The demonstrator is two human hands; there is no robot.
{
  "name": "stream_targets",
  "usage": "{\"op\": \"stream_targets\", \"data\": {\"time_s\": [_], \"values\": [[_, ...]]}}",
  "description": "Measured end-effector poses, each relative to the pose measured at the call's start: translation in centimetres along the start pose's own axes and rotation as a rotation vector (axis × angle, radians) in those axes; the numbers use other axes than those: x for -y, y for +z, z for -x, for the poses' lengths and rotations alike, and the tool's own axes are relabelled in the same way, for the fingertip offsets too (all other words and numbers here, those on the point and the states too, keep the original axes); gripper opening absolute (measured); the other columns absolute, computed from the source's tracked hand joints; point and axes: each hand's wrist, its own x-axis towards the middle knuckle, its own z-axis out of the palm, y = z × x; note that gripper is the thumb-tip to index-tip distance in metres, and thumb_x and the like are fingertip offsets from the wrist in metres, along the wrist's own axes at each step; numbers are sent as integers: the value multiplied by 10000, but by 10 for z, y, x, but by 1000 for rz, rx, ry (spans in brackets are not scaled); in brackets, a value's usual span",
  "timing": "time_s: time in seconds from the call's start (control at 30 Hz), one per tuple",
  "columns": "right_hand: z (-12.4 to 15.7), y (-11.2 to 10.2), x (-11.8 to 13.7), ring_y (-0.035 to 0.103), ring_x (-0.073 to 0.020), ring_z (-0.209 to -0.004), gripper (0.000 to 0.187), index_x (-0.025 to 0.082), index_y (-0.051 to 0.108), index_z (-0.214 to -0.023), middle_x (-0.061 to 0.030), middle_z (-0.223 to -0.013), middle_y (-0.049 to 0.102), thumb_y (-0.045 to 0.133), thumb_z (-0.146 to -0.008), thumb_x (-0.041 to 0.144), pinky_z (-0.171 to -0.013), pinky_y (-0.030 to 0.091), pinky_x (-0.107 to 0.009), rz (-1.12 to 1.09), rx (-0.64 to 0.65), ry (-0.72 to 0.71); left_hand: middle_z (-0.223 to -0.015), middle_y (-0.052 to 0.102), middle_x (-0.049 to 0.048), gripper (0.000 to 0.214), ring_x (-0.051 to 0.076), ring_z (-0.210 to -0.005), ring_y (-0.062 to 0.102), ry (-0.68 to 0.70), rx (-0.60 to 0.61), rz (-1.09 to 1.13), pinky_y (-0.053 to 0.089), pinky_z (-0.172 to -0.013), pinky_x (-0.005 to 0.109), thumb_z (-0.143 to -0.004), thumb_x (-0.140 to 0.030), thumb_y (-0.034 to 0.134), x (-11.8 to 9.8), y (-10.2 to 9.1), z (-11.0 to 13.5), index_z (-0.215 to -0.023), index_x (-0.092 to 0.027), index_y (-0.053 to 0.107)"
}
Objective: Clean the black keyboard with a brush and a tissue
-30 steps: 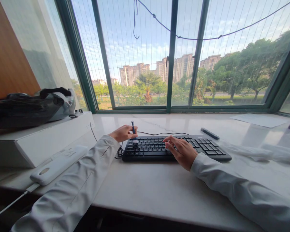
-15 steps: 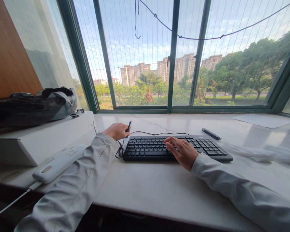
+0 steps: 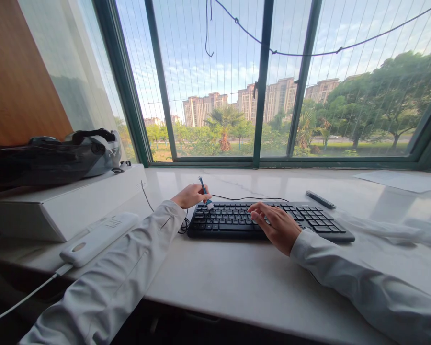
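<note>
Your left hand (image 3: 190, 195) pinches a little blue brush (image 3: 209, 203) between thumb and fingers, and its white bristles point down at the top left keys of the black computer keyboard (image 3: 233, 228). Your right hand (image 3: 277, 227) is over the keyboard too, right of the middle, with its fingers bent and a bit apart — it holds nothing you can see, and you cannot tell if its fingertips touch the keys. The keyboard lies flat on the white marble top (image 3: 237, 278), in front of a big window with a green frame (image 3: 265, 96). Behind the keyboard there is a thin black cord (image 3: 251, 198) and a long, dark, narrow thing (image 3: 321, 199). Over on your left sits a white power strip (image 3: 98, 239), next to a white box (image 3: 93, 203) with a black bag (image 3: 50, 160) on top — and on your far right lies white paper (image 3: 398, 180).
</note>
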Motion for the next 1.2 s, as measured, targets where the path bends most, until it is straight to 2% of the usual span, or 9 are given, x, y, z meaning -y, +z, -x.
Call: {"op": "stream_targets", "data": {"time_s": [0.17,0.3,0.43,0.6,0.83,0.97,1.2], "values": [[0,1,0,621,-163,-776,300,219,556,-997,-26,-855,669,328,-953,409,-777,426,-312,6,-10,-6,-725,660,18,244,171,-729,592,-86,-33,-197,407,-687,266,-776,-370,471,9,-2,-1,-682,-188,604],[2,-1,1,618,-166,-799,315,219,563,-989,-35,-890,672,315,-958,409,-781,417,-312,8,-24,-8,-735,657,45,244,188,-723,589,-125,-73,-394,394,-654,270,-760,-363,468,18,-8,0,-720,-186,630],[2,-2,1,617,-165,-836,321,218,566,-994,-36,-914,673,304,-965,402,-803,405,-308,-13,-34,-9,-760,667,59,264,202,-757,605,-183,-102,-491,403,-672,269,-761,-390,470,26,-12,1,-754,-192,646],[1,-2,-1,618,-161,-860,298,216,566,-987,-36,-920,675,319,-966,382,-797,395,-298,0,-61,-28,-822,684,72,324,229,-808,622,-224,-218,-572,411,-687,283,-807,-442,433,27,-9,2,-868,-209,649],[-2,-1,-6,618,-154,-865,246,216,557,-965,-31,-915,679,359,-961,362,-784,377,-294,40,-97,-51,-862,704,66,422,253,-857,641,-268,-301,-589,422,-708,296,-857,-533,367,16,-5,4,-967,-242,652],[-4,-4,-9,614,-144,-881,242,218,561,-953,-22,-924,681,360,-963,354,-786,364,-290,59,-115,-42,-900,718,48,480,248,-903,640,-256,-294,-540,417,-702,285,-883,-555,303,14,-7,5,-926,-250,671],[-7,-11,-22,607,-151,-880,247,214,571,-951,-26,-912,686,354,-966,331,-800,347,-307,160,-135,-65,-875,726,9,438,226,-884,647,-253,-333,-495,402,-667,266,-880,-546,322,16,-2,6,-889,-272,664]]}}
